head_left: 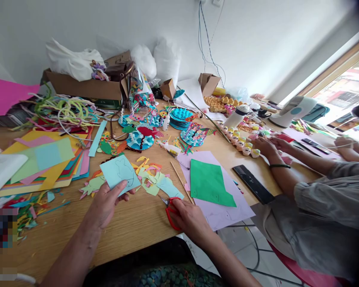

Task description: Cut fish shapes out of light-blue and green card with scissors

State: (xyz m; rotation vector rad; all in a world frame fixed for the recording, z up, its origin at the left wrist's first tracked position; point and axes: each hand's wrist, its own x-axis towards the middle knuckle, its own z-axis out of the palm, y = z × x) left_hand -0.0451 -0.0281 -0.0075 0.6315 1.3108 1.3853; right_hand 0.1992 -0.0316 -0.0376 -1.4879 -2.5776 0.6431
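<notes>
Left hand (103, 207) pinches light-blue card (112, 169) at its near edge, apparently to keep the drawn outline exposed. Right hand (190, 217) grips red scissors (168, 215), tips angled cardward. Green sheet (208, 179) lies beyond the right hand on the counter (137, 225), seemingly for easy reach.
</notes>
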